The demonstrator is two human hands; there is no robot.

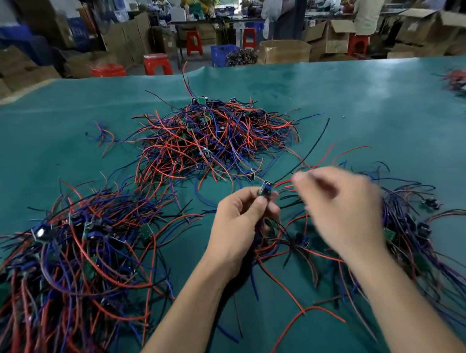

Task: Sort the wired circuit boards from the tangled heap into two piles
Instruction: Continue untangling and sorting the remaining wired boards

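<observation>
Your left hand (240, 225) pinches a small green circuit board with a blue part (266, 190) at its fingertips, above the teal worktop (386, 107); your right hand (340, 210), just beside, is blurred, grip unclear

A tangled heap (213, 139) is lying on the counter (372, 107) toward its far middle. A second pile (68, 268) is sitting near-left, a third pile (410, 236) near-right. Between those two, the left hand (240, 230) is holding a circuit board (266, 189), with the right hand (340, 210) just beside it.
</observation>
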